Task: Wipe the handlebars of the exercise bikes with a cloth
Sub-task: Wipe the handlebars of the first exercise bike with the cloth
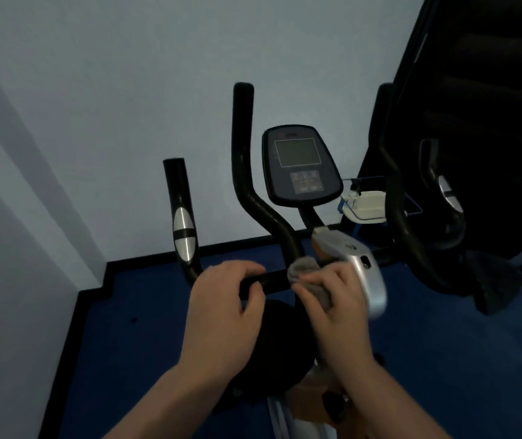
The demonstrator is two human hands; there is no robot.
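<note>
An exercise bike stands in front of me with black handlebars [250,191] that curve upward on both sides of a console [301,166]. My left hand [225,308] grips the low crossbar of the left handlebar [272,280]. My right hand [339,305] holds a grey cloth [304,269] bunched against the same bar, just right of my left hand, near the silver stem cover [364,274]. The outer left grip [183,229] carries a silver pulse sensor. The right handlebar [396,198] rises dark at the right.
A pale wall stands close behind the bike. The floor [145,327] is blue with a black skirting edge. A white dish on a small blue wire rack [364,204] sits behind the console. A large dark machine [487,106] fills the upper right. The black seat [272,350] lies under my hands.
</note>
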